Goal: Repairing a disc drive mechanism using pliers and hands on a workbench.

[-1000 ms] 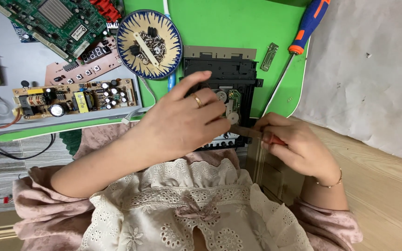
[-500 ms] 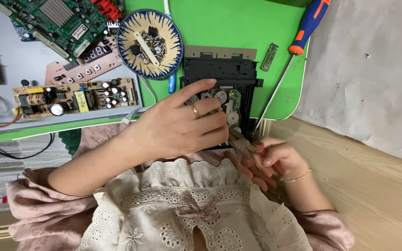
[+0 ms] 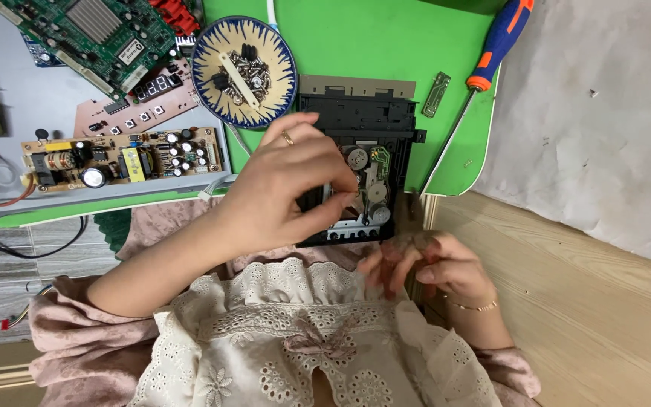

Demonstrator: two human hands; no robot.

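A black disc drive mechanism [image 3: 363,120] with small white gears lies on a green mat [image 3: 386,38] in front of me. My left hand [image 3: 280,196], a ring on one finger, reaches over it from the left. Its thumb and fingertips pinch at the mechanism's near left side by the gears. My right hand [image 3: 431,267] hangs blurred below the mechanism's near edge, above my lace blouse, fingers loosely curled. Whether it holds anything cannot be made out.
A blue-rimmed dish [image 3: 205,53] of screws, a green circuit board [image 3: 92,30], a brown display board [image 3: 141,98] and a tan power board [image 3: 122,158] lie to the left. A blue-orange screwdriver [image 3: 495,49] and a small metal bracket [image 3: 435,94] lie right. Grey cloth [image 3: 604,113] and wooden boards [image 3: 582,316] lie beyond.
My right hand has drawn back from the mechanism's near right corner down toward my lap. My left hand has stayed on the mechanism, its fingers curling into a pinch.
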